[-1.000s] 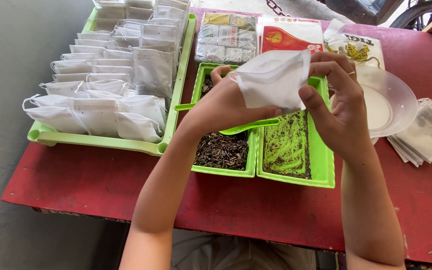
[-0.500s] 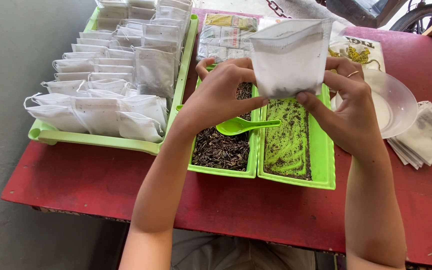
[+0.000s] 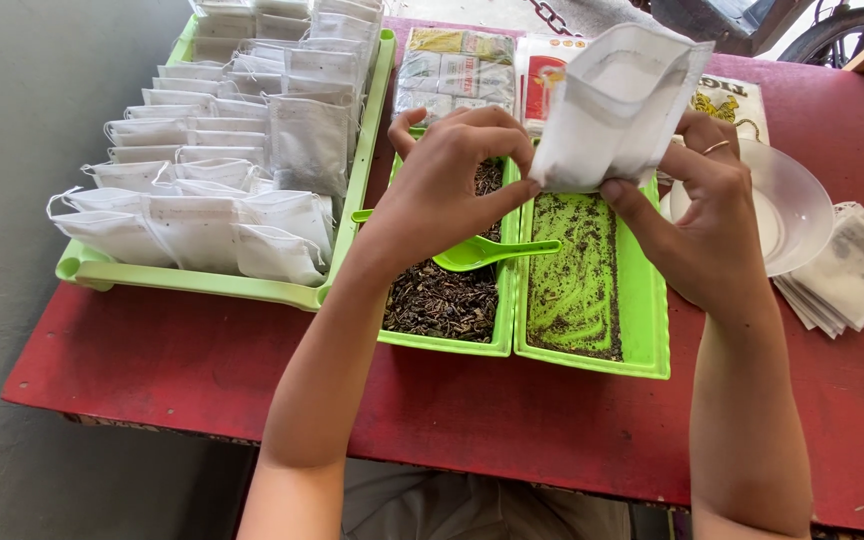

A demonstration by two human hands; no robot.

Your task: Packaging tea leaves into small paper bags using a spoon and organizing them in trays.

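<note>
white pouch [image 3: 620, 105] now tilted rightward; both hands hold

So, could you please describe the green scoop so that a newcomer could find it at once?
On the red table two small green trays sit side by side. The scoop lies across the left tray, on the dark loose tea, the only utensil there.
</note>
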